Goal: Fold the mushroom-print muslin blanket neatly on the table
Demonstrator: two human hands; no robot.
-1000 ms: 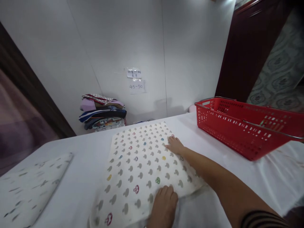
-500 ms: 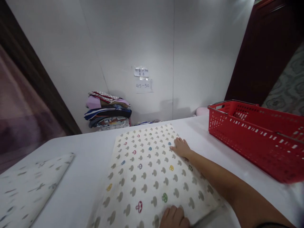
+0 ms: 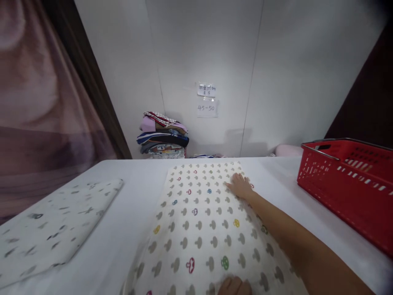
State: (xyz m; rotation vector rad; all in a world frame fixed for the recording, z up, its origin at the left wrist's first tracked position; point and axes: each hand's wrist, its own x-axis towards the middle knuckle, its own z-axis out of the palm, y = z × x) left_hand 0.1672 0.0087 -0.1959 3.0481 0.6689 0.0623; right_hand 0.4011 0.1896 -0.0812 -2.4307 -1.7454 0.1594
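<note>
A cream cloth point(image 3: 196, 225) printed with grey and coloured mushrooms lies spread lengthwise on the white table. My right hand point(image 3: 241, 186) rests palm down on its far right part, fingers spread. At the bottom edge of the view, my left hand point(image 3: 235, 287) shows only its curled fingers, on the near part of the same cloth; the rest of that hand is out of view. Off to the left sits a folded white cloth point(image 3: 58, 229) with dark leaf-like marks, apart from both hands.
A red plastic basket point(image 3: 346, 184) with metal handles stands at the right. Beyond the far edge of the white table point(image 3: 129, 196), a stack of folded fabrics point(image 3: 164, 137) rises by the wall. Paper signs point(image 3: 207, 108) hang there. A pinkish curtain point(image 3: 37, 102) drapes at the left.
The view has swung left, shifting everything rightward. My right hand has slid a little farther up the cloth toward its far right corner. My left hand shows less, lower in view.
</note>
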